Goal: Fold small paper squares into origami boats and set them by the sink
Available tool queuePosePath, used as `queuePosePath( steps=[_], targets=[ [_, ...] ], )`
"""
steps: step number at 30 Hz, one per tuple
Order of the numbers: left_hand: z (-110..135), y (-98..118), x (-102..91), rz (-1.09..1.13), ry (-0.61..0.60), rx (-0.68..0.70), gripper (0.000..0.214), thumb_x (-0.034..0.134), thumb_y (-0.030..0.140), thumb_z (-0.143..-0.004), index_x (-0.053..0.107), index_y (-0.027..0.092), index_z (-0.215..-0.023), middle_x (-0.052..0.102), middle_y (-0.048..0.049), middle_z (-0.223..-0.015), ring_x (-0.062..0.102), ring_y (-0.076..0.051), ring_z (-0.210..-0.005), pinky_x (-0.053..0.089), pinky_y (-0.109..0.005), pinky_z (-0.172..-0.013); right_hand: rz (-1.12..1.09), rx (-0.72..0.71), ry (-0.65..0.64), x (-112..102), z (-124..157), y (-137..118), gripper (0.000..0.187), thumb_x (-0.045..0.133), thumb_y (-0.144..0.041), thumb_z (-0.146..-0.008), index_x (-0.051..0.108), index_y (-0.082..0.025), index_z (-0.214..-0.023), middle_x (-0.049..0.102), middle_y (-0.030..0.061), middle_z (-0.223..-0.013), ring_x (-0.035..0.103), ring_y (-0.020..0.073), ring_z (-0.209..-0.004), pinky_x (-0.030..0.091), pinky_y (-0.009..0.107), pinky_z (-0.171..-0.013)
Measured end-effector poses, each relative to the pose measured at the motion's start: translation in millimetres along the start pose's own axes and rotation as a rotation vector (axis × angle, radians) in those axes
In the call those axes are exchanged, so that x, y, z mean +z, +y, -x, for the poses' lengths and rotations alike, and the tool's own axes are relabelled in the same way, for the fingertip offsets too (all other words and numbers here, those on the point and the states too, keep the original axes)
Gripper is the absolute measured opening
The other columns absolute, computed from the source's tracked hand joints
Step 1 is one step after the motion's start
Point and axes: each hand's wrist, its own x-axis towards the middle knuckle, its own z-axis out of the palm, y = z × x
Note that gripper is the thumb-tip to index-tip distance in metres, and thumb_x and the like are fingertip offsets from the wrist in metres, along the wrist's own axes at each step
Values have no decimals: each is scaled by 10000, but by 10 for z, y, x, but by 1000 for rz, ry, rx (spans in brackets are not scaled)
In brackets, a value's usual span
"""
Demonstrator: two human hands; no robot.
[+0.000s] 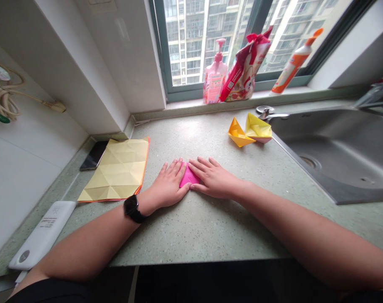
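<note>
A small folded piece of pink paper (189, 178) lies on the speckled green counter (181, 235). My left hand (169, 184) lies flat over its left side, fingers stretched out. From the other side my right hand (214, 178) presses on the paper's right part, its fingers spread too. The two thumbs nearly meet at the near edge of the paper. Both hands cover the outer parts of the paper, so its full outline is hidden. Farther back to the right stand an orange paper boat (239, 134) and a yellow paper boat (257, 128), side by side.
Left of my hands is a stack of creased paper sheets (117, 168), overlapping a dark phone (95, 155). A white power bank (44, 233) lies near my left forearm. A steel sink (336, 155) is at right. A pink pump bottle (215, 78) and other packages line the windowsill.
</note>
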Motion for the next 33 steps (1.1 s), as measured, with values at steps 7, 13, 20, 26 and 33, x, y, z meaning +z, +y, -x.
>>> queuePosePath(
  steps=[7,13,20,26,33],
  targets=[
    [-39,5,-21,20,-17,-40,838,374,652,-1114,239,167,-1783,206,-189,-1852,157,-377,-1739,37,-635,-1401,-12,-6,-22,-40,-24,47,870,445,-799,-1059,463,-233,-1721,464,146,-1756,363,422,-1658,316,663,-1330],
    [-42,54,-5,-29,-8,-17,808,305,586,-1137,223,97,-1775,165,-213,-1853,119,-370,-1745,12,-607,-1406,-6,-26,-25,20,-38,68,829,446,-757,-1079,425,-257,-1740,434,132,-1774,347,429,-1664,277,683,-1344],
    [-52,56,-8,-48,-38,33,782,263,557,-1155,154,116,-1791,151,-190,-1859,85,-339,-1751,56,-563,-1414,15,-14,-33,39,-35,98,896,400,-807,-1065,380,-243,-1761,392,129,-1791,321,434,-1674,268,668,-1357],
    [-67,174,-112,-151,-134,-77,767,256,553,-1158,168,141,-1798,134,-161,-1866,77,-360,-1751,71,-606,-1406,47,47,-95,37,-49,113,987,318,-874,-1037,335,-220,-1776,310,123,-1823,228,444,-1700,229,667,-1370],
    [-47,165,-134,-149,-82,-113,770,350,613,-1139,242,223,-1793,149,-140,-1871,138,-332,-1748,121,-559,-1409,66,84,-104,65,-66,132,1010,314,-898,-1014,310,-246,-1786,280,102,-1838,192,436,-1711,186,657,-1381]
  ],
)
